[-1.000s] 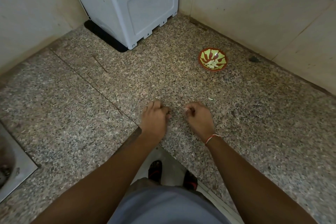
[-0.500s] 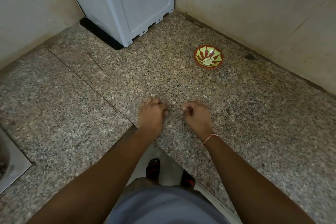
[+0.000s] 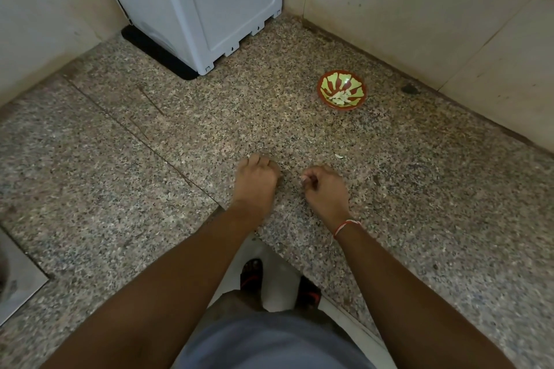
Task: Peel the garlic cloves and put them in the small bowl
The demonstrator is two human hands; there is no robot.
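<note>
A: How many bowls, how many hands?

B: One small bowl (image 3: 341,90), red rim and green inside, on the granite counter (image 3: 120,189) near the wall. Two hands. The left hand (image 3: 255,181) is curled into a fist; whether anything is inside it, I cannot tell. The right hand (image 3: 325,189) pinches something pale at its fingertips (image 3: 307,178), perhaps a garlic clove, but it is too small to be sure.

A: And the cloves?

B: A pile of peeled cloves (image 3: 340,97) in the bowl; they overlap, so no count. One pale scrap (image 3: 339,156) lies between bowl and right hand.

A: Anything cut off?

B: A grey box (image 3: 204,6) runs out at the top; a steel sink (image 3: 18,275) at the left edge.
</note>
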